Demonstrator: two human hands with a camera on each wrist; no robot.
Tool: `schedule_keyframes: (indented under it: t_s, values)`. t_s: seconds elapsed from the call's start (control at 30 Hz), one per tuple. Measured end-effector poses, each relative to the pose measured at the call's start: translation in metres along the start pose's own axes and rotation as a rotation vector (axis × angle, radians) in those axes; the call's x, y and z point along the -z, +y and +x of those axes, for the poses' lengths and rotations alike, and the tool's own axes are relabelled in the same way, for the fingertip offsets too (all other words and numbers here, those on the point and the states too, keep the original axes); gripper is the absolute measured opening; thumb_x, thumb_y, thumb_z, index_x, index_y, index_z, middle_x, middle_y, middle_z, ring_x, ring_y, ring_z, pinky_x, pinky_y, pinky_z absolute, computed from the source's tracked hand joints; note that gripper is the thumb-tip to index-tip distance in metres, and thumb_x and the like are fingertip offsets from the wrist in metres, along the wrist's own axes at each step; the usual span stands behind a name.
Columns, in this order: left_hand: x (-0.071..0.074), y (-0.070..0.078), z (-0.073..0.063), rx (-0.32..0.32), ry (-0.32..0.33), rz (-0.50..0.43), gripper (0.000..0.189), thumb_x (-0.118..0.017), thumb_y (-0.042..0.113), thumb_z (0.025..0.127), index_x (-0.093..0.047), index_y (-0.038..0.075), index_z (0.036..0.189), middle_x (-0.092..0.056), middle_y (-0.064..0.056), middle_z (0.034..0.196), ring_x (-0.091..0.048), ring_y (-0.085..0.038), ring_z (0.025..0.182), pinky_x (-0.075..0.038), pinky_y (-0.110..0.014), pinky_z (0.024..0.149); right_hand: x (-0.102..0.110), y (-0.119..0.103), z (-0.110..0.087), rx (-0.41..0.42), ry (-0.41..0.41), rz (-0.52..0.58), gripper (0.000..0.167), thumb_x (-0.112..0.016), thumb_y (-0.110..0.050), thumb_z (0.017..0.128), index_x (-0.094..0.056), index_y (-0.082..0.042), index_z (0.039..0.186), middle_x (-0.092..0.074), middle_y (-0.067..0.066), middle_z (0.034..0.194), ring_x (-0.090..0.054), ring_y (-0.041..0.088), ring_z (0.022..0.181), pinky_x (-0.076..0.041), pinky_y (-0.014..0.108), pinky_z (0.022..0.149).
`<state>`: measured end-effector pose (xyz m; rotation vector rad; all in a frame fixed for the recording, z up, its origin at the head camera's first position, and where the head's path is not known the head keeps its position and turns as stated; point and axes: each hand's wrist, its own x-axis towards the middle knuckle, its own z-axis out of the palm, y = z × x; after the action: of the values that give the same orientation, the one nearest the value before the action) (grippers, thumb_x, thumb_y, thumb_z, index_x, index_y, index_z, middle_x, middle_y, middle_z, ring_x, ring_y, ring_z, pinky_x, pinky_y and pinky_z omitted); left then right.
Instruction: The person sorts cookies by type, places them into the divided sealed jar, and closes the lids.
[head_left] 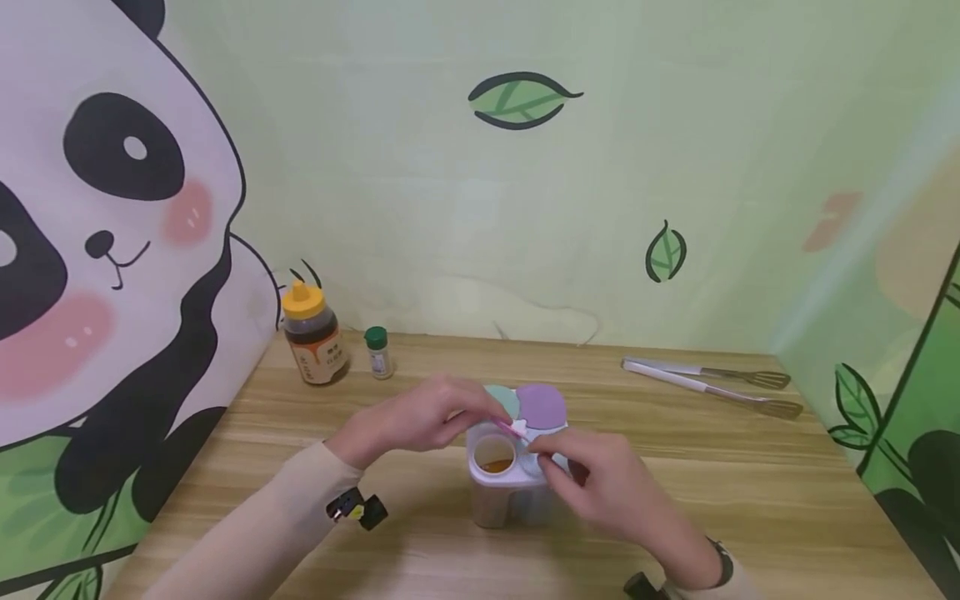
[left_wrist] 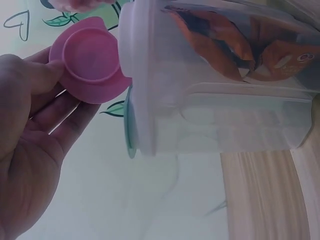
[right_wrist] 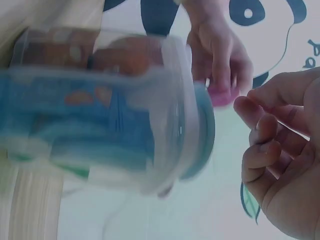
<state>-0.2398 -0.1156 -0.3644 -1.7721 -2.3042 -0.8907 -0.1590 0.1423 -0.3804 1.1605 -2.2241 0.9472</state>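
Observation:
A pink round lid (left_wrist: 92, 55) is pinched between the thumb and fingers of my left hand (head_left: 435, 414), just above a clear compartmented container (left_wrist: 200, 120). One front compartment is uncovered, its round mouth (head_left: 494, 454) showing something orange-brown inside. In the left wrist view, orange packets (left_wrist: 282, 60) appear through the wall. My right hand (head_left: 600, 475) is over the container's right side, fingers loosely bent and thumb near the index finger. In the right wrist view its fingertips (right_wrist: 245, 109) come close to the pink lid, with nothing visible between them.
Purple (head_left: 542, 406) and teal (head_left: 504, 402) lids cover the back compartments; a blue lid (right_wrist: 204, 132) covers another. A yellow-capped bottle (head_left: 315, 337) and a green-capped shaker (head_left: 378, 353) stand at the back left. Metal tongs (head_left: 712, 387) lie at the back right of the wooden table (head_left: 337, 550).

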Motion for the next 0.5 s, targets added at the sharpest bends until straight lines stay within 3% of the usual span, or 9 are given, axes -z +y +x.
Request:
schedule_keyframes:
  t_s: [0.3, 0.5]
  values:
    - [0.003, 0.002, -0.007, -0.046, -0.067, 0.009, 0.027, -0.068, 0.002, 0.087, -0.074, 0.010, 0.111, -0.073, 0.001, 0.110, -0.067, -0.007, 0.103, -0.051, -0.014, 0.090, 0.022, 0.017, -0.008, -0.125, 0.044, -0.018, 0.024, -0.073, 0.002, 0.081, -0.074, -0.013, 0.100, -0.057, -0.013, 0.070, -0.040, -0.002, 0.052, -0.034, 0.008, 0.045]
    - [0.000, 0.003, -0.012, -0.012, -0.107, 0.026, 0.028, -0.070, 0.004, 0.082, -0.073, 0.010, 0.110, -0.073, 0.000, 0.111, -0.066, -0.006, 0.102, -0.050, -0.013, 0.091, 0.032, 0.034, -0.015, -0.208, 0.074, -0.029, 0.024, -0.072, 0.004, 0.082, -0.074, -0.013, 0.099, -0.065, -0.007, 0.074, -0.038, -0.003, 0.049, -0.033, 0.011, 0.041]
